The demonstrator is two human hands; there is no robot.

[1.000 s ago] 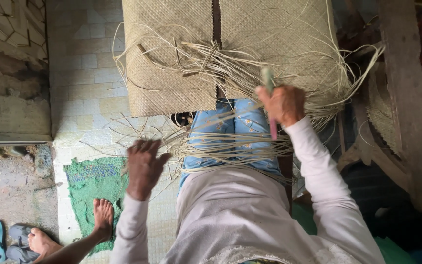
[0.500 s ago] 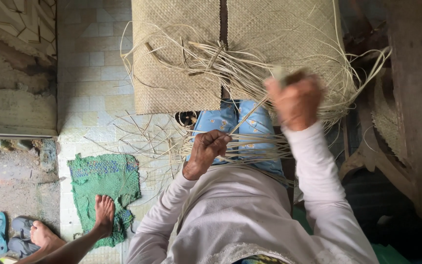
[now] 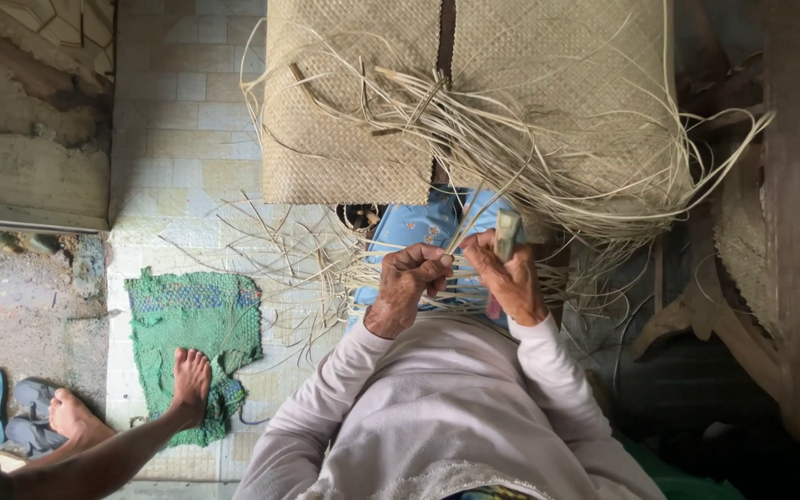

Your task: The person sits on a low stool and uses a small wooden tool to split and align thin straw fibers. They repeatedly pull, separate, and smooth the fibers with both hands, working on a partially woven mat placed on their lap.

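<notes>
Left hand (image 3: 411, 282) has joined right hand (image 3: 508, 276) — pale straw strips (image 3: 474, 139).

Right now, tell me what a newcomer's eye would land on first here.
The big woven mat at the top, with loose pale strips spilling from its lower edge. Below it, at centre, the left hand and right hand meet over a strip; the right hand also grips a small tool. Lower left, someone's bare foot rests on a green mat.
</notes>
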